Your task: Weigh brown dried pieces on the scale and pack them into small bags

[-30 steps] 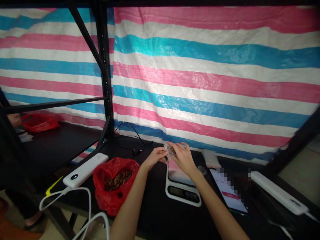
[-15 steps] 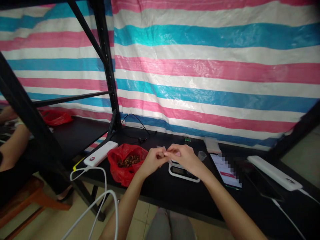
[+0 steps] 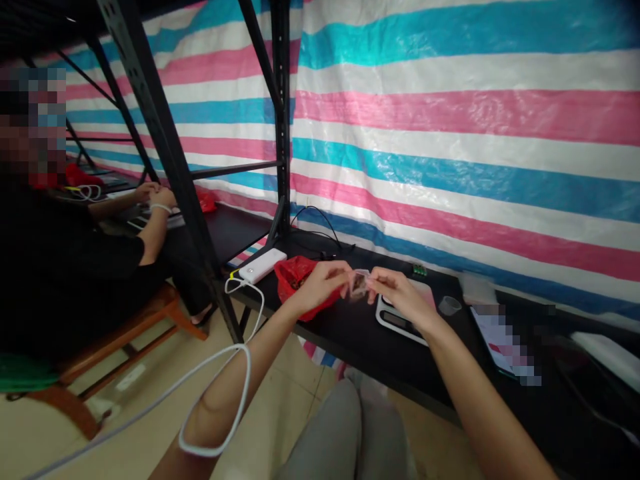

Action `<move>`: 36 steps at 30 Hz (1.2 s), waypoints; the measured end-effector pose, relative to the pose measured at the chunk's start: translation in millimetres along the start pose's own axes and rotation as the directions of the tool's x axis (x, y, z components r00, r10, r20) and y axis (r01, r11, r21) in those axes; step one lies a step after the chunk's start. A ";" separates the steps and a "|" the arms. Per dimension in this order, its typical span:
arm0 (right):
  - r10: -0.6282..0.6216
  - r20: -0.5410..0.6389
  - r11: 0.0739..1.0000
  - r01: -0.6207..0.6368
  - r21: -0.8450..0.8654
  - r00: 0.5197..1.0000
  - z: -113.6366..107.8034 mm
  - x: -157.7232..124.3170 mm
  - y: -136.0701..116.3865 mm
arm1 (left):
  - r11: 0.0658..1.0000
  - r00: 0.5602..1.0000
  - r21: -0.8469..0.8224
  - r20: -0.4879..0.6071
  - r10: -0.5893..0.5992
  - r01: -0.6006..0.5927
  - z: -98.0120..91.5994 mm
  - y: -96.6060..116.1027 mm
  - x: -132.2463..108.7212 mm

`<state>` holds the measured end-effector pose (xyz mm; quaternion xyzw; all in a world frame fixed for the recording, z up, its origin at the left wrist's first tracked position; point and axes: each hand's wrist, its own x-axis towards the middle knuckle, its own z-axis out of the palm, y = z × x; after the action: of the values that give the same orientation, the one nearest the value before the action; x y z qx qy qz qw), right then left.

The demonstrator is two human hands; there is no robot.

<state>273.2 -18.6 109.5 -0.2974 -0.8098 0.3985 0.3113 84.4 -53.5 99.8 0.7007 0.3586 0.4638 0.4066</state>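
Two bare hands meet over the near edge of a black surface; the left hand and the right hand hold a small clear pouch between them, in the air and just clear of the surface; the left fingers are narrowed to a pinch on the pouch's left side, and the right fingers pinch its right side in the same way; something brownish shows inside the pouch, too blurred to tell what; a white scale lies flat on the surface just beneath and behind the right hand, its dark display strip on the near side; a red bag sits behind the left hand, partly hidden by it; a white power bank lies just left of the red bag at the surface's corner; a white cable runs from its near end and hangs down in a loop in front of the left forearm; a small clear cup stands to the right of the scale, and a phone with a lit screen lies further right; a tarp striped pink, white and blue hangs behind the surface; a black rack post rises at the back left; a co-worker in a dark top sits on a wooden bench at far left, hands on a neighbouring surface; a grey-trousered knee shows at the bottom
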 end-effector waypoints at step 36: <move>-0.055 -0.096 0.997 0.060 0.042 0.994 52.6 92.5 33.9 | 0.829 0.980 0.555 -0.193 0.054 0.064 -102.3 -43.4 -4.3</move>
<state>184.0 41.9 80.3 -0.2855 -0.7934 0.3927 0.3671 -18.7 -15.1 83.5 0.7374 0.5195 0.4059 0.1472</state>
